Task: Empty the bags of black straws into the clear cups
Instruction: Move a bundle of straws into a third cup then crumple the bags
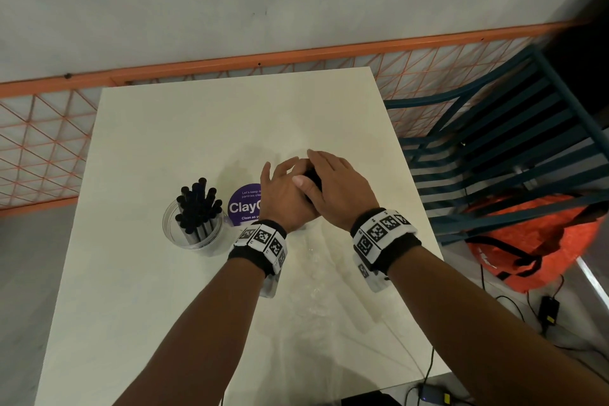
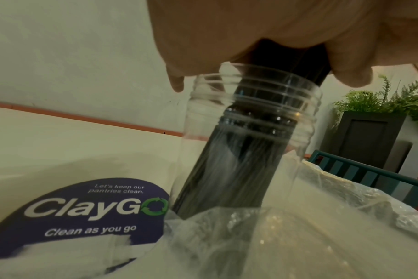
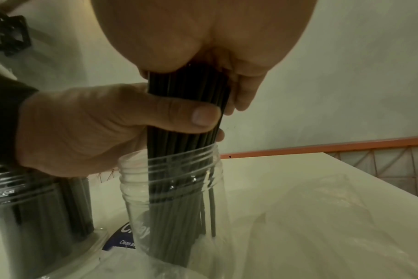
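far half of table (image 1: 230,115): bare, open for a hand to pass.
near left of table: bare from the front edge up to the full cup (image 1: 194,224).
full cup: stands left of both hands, thick straws (image 1: 197,201) poke above the rim; blocks a low sweep from the left.
sticker (image 1: 245,206): flat purple disc between the two cups, no obstruction.
second cup (image 3: 174,198): mouth taken up by the thin straw bundle (image 3: 186,105), left hand (image 1: 283,194) and right hand (image 1: 339,188) closed round it above the rim.
empty bags (image 3: 310,217): crumpled clear plastic on the table near and right of the second cup; clutter for a low pass.
right edge: chair (image 1: 494,148) just beside the table.
far edge: orange mesh rail (image 1: 49,128) and wall.
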`<action>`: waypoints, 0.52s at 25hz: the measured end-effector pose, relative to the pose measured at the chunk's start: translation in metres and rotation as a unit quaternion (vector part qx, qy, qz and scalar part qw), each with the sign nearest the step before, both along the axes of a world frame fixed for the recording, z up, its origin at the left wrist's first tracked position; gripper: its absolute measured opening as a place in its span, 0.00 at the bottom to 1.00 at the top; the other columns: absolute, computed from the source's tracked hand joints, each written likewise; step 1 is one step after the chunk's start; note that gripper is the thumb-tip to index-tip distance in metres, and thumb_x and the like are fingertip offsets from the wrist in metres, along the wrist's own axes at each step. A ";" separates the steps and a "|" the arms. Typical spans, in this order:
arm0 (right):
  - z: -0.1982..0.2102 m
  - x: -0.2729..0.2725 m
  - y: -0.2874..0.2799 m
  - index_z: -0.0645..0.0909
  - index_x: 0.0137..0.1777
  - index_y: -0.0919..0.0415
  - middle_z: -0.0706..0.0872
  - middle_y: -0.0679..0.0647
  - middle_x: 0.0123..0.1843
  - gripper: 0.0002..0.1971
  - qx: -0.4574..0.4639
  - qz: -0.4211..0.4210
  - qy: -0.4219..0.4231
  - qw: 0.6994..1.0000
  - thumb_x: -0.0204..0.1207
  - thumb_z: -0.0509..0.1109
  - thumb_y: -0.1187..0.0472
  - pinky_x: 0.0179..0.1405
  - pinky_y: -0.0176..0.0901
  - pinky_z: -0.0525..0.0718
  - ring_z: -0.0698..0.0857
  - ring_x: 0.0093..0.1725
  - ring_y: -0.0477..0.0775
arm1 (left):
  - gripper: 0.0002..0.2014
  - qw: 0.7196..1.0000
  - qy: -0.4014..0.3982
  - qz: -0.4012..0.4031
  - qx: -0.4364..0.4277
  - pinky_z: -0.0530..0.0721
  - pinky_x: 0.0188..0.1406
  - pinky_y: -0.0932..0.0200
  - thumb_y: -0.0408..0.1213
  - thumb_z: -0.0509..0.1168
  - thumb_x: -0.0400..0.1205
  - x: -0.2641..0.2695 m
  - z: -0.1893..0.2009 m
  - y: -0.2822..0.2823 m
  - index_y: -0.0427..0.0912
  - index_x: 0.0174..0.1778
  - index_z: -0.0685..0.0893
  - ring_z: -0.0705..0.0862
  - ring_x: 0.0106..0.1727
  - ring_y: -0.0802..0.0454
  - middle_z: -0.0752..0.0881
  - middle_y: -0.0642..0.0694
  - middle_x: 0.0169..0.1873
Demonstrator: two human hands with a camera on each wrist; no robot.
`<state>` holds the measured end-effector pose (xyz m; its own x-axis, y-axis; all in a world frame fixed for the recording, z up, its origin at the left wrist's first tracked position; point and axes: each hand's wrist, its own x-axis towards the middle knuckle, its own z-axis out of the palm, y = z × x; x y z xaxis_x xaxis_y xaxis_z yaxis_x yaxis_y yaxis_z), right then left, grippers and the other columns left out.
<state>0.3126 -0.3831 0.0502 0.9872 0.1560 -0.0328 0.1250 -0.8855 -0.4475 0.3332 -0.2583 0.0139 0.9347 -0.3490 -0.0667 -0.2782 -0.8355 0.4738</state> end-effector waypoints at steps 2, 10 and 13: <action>-0.002 -0.001 0.000 0.65 0.80 0.60 0.72 0.55 0.80 0.35 -0.007 -0.022 0.001 1.000 0.82 0.51 0.36 0.69 0.54 0.77 0.73 0.76 0.58 | 0.28 1.000 0.005 0.008 -0.014 0.54 0.83 0.30 0.55 0.62 0.72 -0.001 0.001 0.000 0.54 0.70 0.81 0.71 0.79 0.45 0.78 0.56 0.72; 0.001 0.004 0.001 0.64 0.80 0.59 0.69 0.55 0.81 0.35 0.026 -0.054 -0.018 0.998 0.82 0.50 0.35 0.71 0.55 0.77 0.72 0.77 0.57 | 0.31 0.999 0.004 0.009 -0.045 0.56 0.83 0.29 0.63 0.68 0.68 -0.002 0.001 0.001 0.61 0.68 0.79 0.74 0.78 0.48 0.76 0.59 0.76; 0.001 0.008 -0.005 0.65 0.80 0.58 0.72 0.54 0.80 0.36 0.053 -0.087 -0.019 0.995 0.82 0.48 0.34 0.72 0.55 0.77 0.73 0.77 0.56 | 0.49 0.998 0.020 0.016 -0.056 0.55 0.84 0.31 0.73 0.71 0.60 -0.003 0.001 0.003 0.57 0.76 0.68 0.75 0.78 0.49 0.80 0.57 0.73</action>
